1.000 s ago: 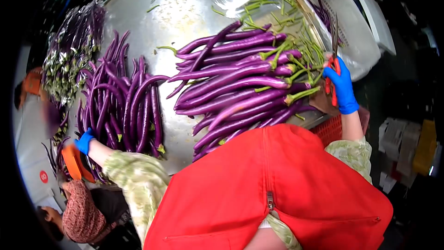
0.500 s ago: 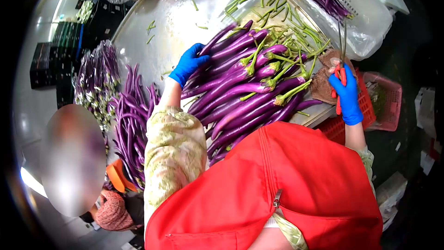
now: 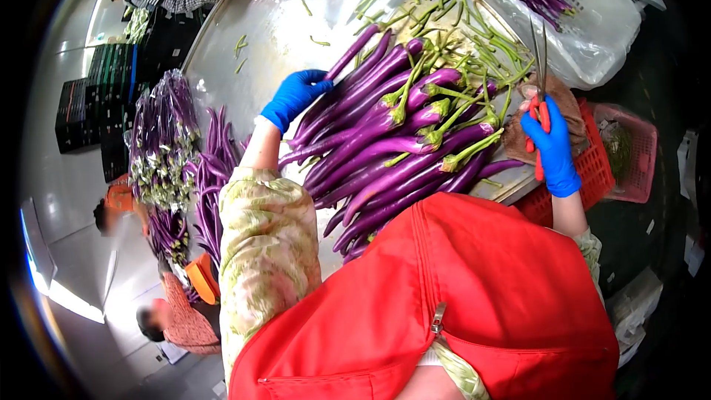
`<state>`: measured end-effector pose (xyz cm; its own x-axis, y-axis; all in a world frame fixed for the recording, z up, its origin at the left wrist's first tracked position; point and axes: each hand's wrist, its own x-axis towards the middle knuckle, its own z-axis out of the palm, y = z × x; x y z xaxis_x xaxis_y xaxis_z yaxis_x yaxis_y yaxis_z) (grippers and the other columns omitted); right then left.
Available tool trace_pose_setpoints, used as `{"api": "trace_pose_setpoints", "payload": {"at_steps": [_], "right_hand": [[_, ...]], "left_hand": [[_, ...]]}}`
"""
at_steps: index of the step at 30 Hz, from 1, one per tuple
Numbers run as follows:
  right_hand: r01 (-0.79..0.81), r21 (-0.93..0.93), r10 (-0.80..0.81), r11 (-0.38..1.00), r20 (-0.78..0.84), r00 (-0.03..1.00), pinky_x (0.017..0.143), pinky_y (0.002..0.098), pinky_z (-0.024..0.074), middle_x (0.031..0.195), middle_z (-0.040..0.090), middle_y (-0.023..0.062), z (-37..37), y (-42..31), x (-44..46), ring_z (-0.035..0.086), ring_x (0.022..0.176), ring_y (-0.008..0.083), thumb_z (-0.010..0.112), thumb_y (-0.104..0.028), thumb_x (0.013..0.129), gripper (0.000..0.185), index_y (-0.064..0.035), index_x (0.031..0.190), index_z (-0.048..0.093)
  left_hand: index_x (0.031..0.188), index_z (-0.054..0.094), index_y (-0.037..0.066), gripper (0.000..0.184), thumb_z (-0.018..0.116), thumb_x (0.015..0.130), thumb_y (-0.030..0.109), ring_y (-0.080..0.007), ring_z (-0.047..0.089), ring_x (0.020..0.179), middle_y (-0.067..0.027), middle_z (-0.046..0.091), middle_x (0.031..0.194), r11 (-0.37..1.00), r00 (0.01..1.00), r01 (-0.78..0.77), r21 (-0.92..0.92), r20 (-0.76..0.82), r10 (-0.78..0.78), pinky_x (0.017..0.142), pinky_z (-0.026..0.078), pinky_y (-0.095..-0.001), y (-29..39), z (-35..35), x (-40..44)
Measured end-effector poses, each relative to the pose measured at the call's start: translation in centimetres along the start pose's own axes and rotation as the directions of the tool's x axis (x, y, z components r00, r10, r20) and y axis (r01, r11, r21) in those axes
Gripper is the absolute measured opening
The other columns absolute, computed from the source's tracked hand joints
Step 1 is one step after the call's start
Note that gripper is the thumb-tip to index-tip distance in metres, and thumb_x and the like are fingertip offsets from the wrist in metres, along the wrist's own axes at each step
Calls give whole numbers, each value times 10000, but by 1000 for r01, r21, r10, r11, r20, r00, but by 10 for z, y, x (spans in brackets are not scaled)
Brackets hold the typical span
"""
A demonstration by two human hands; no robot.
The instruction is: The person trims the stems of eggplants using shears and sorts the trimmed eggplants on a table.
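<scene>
A heap of long purple eggplants [image 3: 385, 133] lies on the metal table [image 3: 255, 30], with green stems toward the right. At the heap's upper left, my left hand [image 3: 296, 98] in a blue glove has its fingers closed at the end of one eggplant. On the right, my right hand [image 3: 552, 147], also gloved in blue, holds red-handled scissors [image 3: 541, 115], their long blades pointing up and slightly parted. A brown cloth [image 3: 566, 115] lies beside and behind that hand. Cut green stem pieces [image 3: 474, 37] are scattered above the heap.
More eggplants [image 3: 212, 170] and bagged ones [image 3: 163, 141] lie at the left. A plastic-lined crate [image 3: 592, 37] with eggplants stands at the upper right, red baskets [image 3: 596, 170] at the right. Co-workers [image 3: 185, 318] are at the lower left and upper left.
My left hand has moved from the left pile across to the upper left of the middle heap. My right hand still holds the scissors. The view has shifted.
</scene>
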<state>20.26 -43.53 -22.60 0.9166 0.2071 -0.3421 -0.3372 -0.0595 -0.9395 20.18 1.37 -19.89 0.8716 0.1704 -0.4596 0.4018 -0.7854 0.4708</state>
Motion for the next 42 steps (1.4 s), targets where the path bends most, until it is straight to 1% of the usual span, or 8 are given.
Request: {"api": "trace_pose_setpoints", "payload": {"at_steps": [4,8,17,22,28,30,36,42], "right_hand": [[99,-18,-99,995,7,995,656,180,400,900,520,-30,4,7,4,468,753,38,586,-95,841,350,-38,1179,516],[105,-6,-105,994,23,994,504,190,375,997,556,11,2,16,6,481,686,57,584,-144,868,342,-48,1185,501],[227,-8,-226,974,73,972,669,195,412,984,561,-6,17,-14,32,493,784,50,583,-60,850,395,-29,1236,502],[250,-33,-247,968,76,966,746,210,417,919,538,-3,22,-25,35,478,785,56,567,-11,824,369,-10,1189,509],[245,21,-245,969,15,969,756,213,416,926,538,2,13,-1,35,484,818,63,556,-11,837,290,-6,1124,518],[227,42,-228,973,1,974,757,214,417,913,528,-3,12,-3,30,487,809,66,557,-20,842,270,-1,1108,516],[223,81,-223,971,-9,975,750,211,414,870,516,-12,7,4,29,480,793,61,567,-28,837,266,-6,1097,519],[198,32,-198,980,20,980,747,203,411,900,515,-13,7,11,29,463,772,53,569,-32,836,308,-3,1137,516]], "left_hand": [[998,631,33,263,612,854,252,-84,547,603,-45,590,718,943,967,116,-313,-182,-179,513,422,-208,4,-42,-24],[1113,635,85,285,576,869,220,-43,385,485,54,433,578,427,995,70,-901,30,-100,457,326,-185,1,-80,-69],[1091,647,89,341,628,757,151,-162,632,632,-56,653,805,767,953,298,-569,133,-271,531,463,-262,-47,11,-5],[961,669,48,329,623,685,222,-347,631,890,-210,656,912,951,985,112,288,97,-145,814,479,-396,-33,32,49],[1054,607,52,349,629,708,14,-181,638,671,-93,644,850,935,953,304,-184,74,-295,534,511,-294,-15,-1,11],[1082,573,22,404,672,692,-7,-159,622,611,-86,626,856,985,993,-31,-167,-114,12,503,494,-299,-28,-38,0],[1143,583,18,452,556,708,-103,-203,555,1122,-111,589,1202,902,963,-267,-339,-66,260,995,398,-332,43,-144,-66],[1038,635,18,249,675,796,57,-173,624,961,-96,664,1029,978,942,-166,-124,275,195,885,500,-323,48,-74,-48]]}}
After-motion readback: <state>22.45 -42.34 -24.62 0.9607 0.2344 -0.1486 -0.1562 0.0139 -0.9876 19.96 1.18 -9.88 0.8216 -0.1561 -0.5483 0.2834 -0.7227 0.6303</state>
